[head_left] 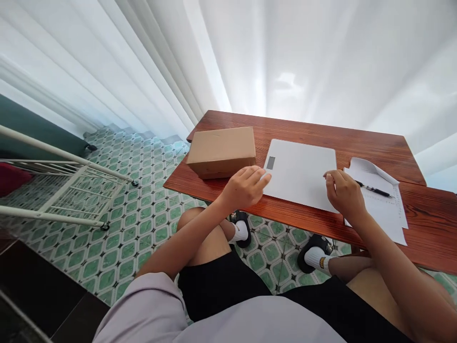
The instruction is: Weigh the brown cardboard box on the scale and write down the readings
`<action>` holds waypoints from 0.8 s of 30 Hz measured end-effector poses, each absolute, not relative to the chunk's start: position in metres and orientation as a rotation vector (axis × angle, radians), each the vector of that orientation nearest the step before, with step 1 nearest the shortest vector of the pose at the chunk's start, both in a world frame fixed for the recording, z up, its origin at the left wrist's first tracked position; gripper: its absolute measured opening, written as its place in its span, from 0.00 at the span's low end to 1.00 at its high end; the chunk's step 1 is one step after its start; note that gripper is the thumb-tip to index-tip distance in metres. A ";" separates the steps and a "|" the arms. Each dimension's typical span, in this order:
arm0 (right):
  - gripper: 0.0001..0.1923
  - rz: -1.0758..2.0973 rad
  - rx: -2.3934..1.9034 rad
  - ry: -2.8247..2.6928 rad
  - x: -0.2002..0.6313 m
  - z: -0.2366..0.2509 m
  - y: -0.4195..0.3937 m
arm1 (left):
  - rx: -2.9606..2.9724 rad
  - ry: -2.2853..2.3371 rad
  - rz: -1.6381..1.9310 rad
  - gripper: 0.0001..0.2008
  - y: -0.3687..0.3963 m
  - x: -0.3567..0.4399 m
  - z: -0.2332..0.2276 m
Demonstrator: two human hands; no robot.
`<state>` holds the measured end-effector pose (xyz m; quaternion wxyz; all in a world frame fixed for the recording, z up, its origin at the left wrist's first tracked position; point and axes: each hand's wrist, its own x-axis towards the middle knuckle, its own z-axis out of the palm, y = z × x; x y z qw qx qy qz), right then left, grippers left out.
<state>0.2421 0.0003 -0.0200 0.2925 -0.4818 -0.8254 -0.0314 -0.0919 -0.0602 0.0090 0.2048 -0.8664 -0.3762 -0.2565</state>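
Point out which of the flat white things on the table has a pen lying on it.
The sheet of paper by the right hand; a black pen lies across it. The white scale carries only a small grey display.

The scale (pixel 303 171) display is too small to read. The right hand (pixel 344 195) covers the scale's near right corner, and the left hand (pixel 244 186) covers its near left edge. Marks on the paper (pixel 383 209) right of the scale are illegible. The table (pixel 421 228) runs off the picture's right edge.
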 end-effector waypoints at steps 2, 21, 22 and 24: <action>0.16 0.023 -1.213 -2.175 0.221 -0.014 0.004 | -2.335 -1.211 -0.832 0.19 -0.063 -0.114 0.015; 0.43 1.082 -1.157 -1.721 0.018 -0.008 0.040 | -1.393 -2.028 -2.076 0.31 -0.046 -0.223 -0.015; 0.43 1.101 -1.162 -1.715 0.016 -0.009 0.039 | -1.378 -2.059 -2.150 0.32 -0.045 -0.223 -0.017; 0.44 1.139 -1.164 -1.714 0.013 -0.008 0.037 | -1.332 -2.115 -2.300 0.34 -0.044 -0.223 -0.020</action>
